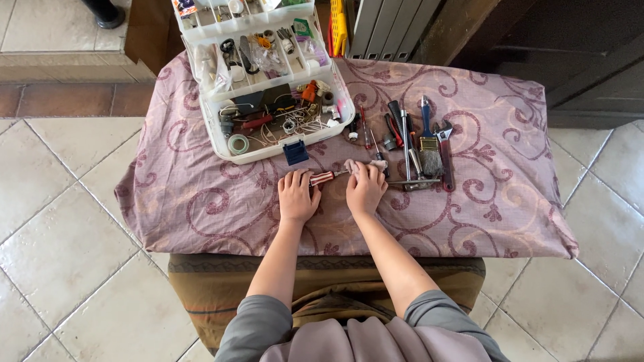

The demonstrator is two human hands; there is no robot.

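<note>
A screwdriver with a red translucent handle [322,177] lies across the patterned cloth [201,201] between my hands. My left hand [297,196] grips the handle end. My right hand [365,189] presses a small pale rag [353,165] around the shaft, which the rag and my fingers hide. Just beyond my hands stands an open white tool box [215,137] full of small parts.
A row of tools lies to the right: screwdrivers [365,131], pliers [396,131], a blue-handled brush [428,144], a red adjustable wrench [445,154], a hammer [406,151]. The cloth covers a low table on a tiled floor [60,234]. A dark cabinet [570,60] is at back right.
</note>
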